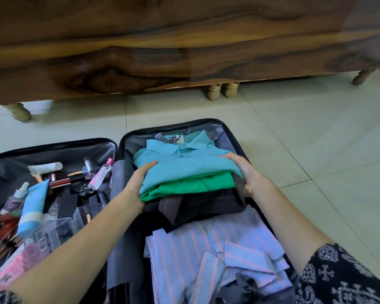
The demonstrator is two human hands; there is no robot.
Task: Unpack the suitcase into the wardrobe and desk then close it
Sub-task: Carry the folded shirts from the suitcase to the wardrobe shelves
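A black suitcase (235, 137) lies open flat on the floor. In its right half sits a stack of folded clothes (184, 172): a light blue polo on top, a green shirt under it, dark garments at the bottom. My left hand (140, 178) grips the stack's left side, thumb on top. My right hand (244, 170) grips the right side the same way. A folded pink-striped shirt (217, 249) lies nearer to me in the same half. The left half (53, 148) holds several cosmetics, tubes and small bottles.
A dark wooden wardrobe (162, 51) on turned legs stands right behind the suitcase. Pale floor tiles (316, 139) stretch to the right. A pink leaflet (13, 268) lies in the suitcase's left half, near me.
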